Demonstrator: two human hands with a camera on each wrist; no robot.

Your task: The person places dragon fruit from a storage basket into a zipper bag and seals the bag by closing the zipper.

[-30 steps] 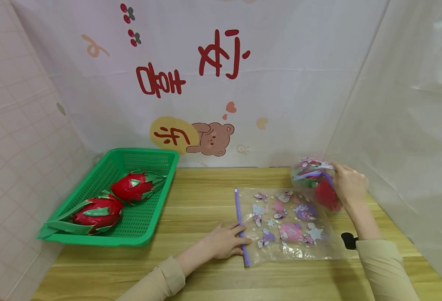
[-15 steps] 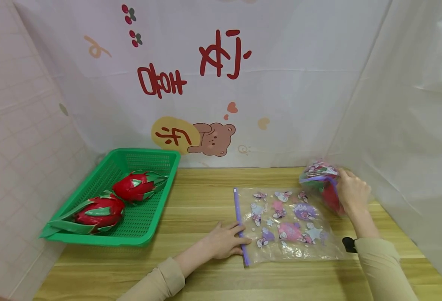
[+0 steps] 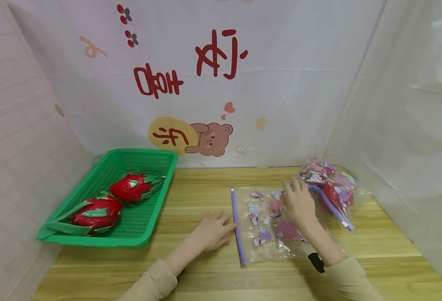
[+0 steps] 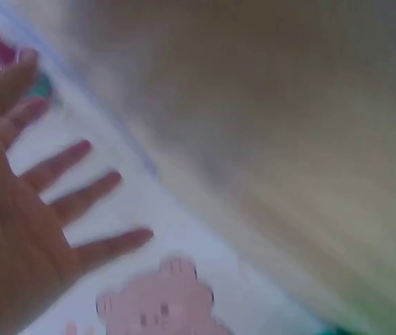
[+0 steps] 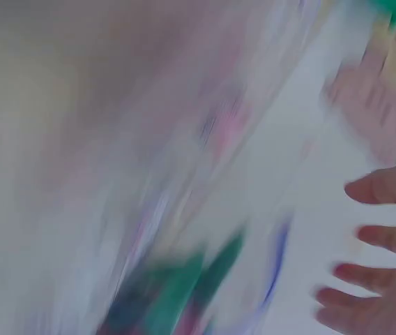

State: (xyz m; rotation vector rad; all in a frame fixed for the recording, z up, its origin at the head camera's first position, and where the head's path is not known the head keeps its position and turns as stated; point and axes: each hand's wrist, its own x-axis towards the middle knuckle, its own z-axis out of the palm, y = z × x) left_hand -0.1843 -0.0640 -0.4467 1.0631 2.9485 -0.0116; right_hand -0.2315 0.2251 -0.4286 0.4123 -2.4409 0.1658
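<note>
A clear printed zip bag (image 3: 264, 223) lies flat on the table, its purple zip edge towards the left. My left hand (image 3: 213, 231) is at that edge with fingers spread; the left wrist view shows the palm (image 4: 17, 223) and straight fingers holding nothing. Above the bag's right half hovers my right hand (image 3: 300, 202), blurred, its fingers loosely spread and holding nothing in the right wrist view. Behind it, at the back right, a second printed zip bag (image 3: 343, 192) with red dragon fruit inside rests on the table, its purple zip strip (image 3: 333, 207) slanting towards the front.
On the left stands a green plastic basket (image 3: 153, 221) with two dragon fruits (image 3: 96, 213) in it. A white printed backdrop (image 3: 281, 83) rises behind the wooden table (image 3: 190, 196), and a pale sheet (image 3: 405, 146) hangs on the right.
My right hand has let go of the filled bag at the back right and moved left over the flat bag. My left hand has shifted slightly left and back.
</note>
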